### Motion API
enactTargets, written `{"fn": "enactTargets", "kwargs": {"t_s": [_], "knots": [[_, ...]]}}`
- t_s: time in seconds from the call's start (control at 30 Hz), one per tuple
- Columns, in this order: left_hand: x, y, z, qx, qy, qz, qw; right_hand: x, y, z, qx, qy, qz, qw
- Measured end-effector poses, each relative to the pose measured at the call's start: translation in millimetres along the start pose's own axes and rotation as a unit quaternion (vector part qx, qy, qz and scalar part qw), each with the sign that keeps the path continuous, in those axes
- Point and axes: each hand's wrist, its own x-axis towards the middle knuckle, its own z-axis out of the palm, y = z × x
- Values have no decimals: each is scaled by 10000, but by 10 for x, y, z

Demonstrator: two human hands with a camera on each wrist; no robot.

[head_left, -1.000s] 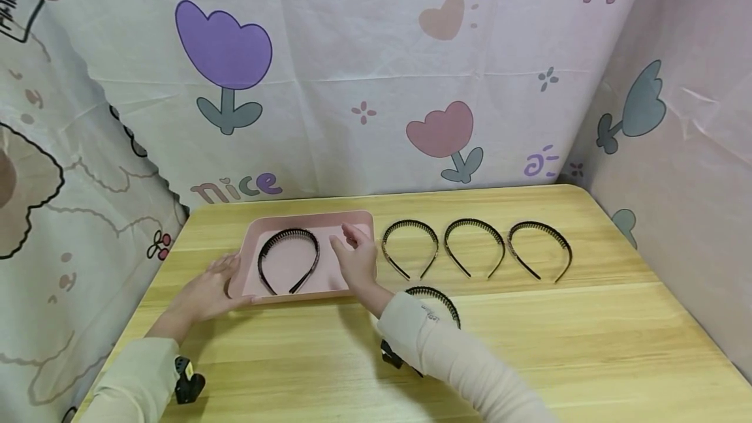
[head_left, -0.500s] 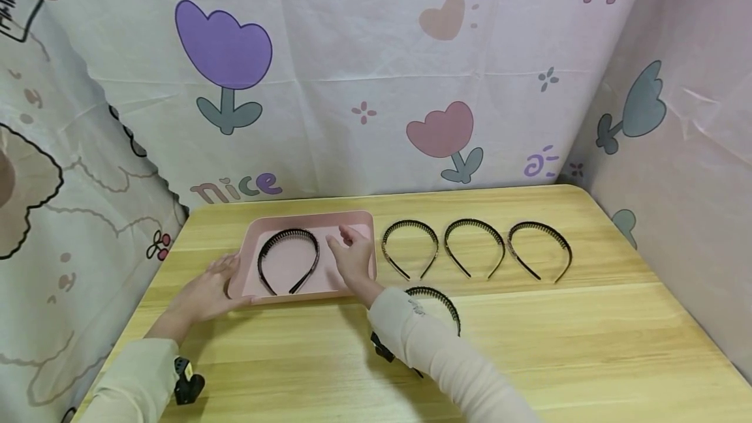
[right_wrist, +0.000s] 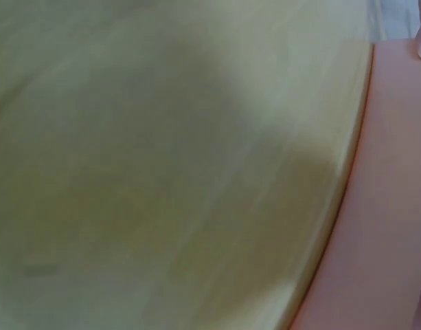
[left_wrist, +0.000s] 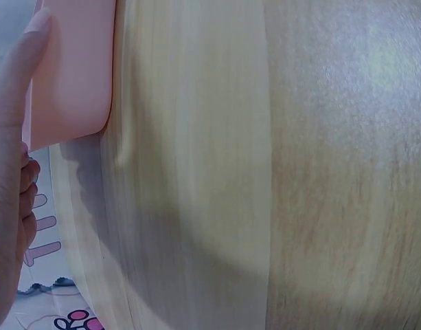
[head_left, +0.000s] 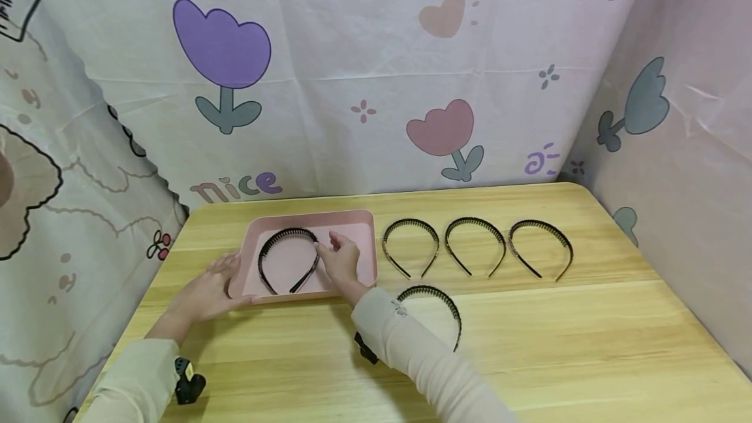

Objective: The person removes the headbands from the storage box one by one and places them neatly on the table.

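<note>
In the head view, a pink tray [head_left: 337, 219] lies on the table with a black toothed headband [head_left: 288, 232] inside its left half. My left hand [head_left: 205, 289] grips the tray's front left corner; in the left wrist view, its thumb lies along the tray wall [left_wrist: 76, 75]. My right hand [head_left: 343, 265] is over the tray's right half, thumb tip right at the headband's right arm and index finger apart from the thumb. Only a sliver of that hand shows at the edge of the right wrist view, beside the tray's front wall [right_wrist: 382, 206].
Right of the tray, three more headbands stand in a row: a near one [head_left: 411, 222], a middle one [head_left: 474, 220] and a far one [head_left: 539, 223]. Another headband [head_left: 431, 290] lies in front of them, partly hidden by my right sleeve [head_left: 405, 338]. A printed cloth [head_left: 329, 51] hangs behind the table.
My right hand has moved left across the tray, from its right side to the headband inside. The left hand stays on the tray corner, and the headbands have not moved.
</note>
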Motion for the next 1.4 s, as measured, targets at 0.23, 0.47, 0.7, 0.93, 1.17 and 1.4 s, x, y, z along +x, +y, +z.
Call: {"fn": "enactTargets", "kwargs": {"t_s": [0.23,0.47,0.7,0.93,1.17,1.4], "knots": [[-8,12,11,-14,66,23,10000,23,69,42,-80,-34,334,9994],[-14,14,1,-28,74,0,10000,30,73,71,-218,-226,350,9989],[-4,17,-4,12,103,40,9999,34,48,75,-461,-367,534,9968],[-12,4,-4,-8,76,39,10000,16,45,106,-688,-544,706,9936],[-30,22,2,-97,40,-77,9999,38,94,125,-739,-540,728,9931],[-33,18,-1,-88,61,-62,9999,55,89,149,-944,-550,725,9914]]}}
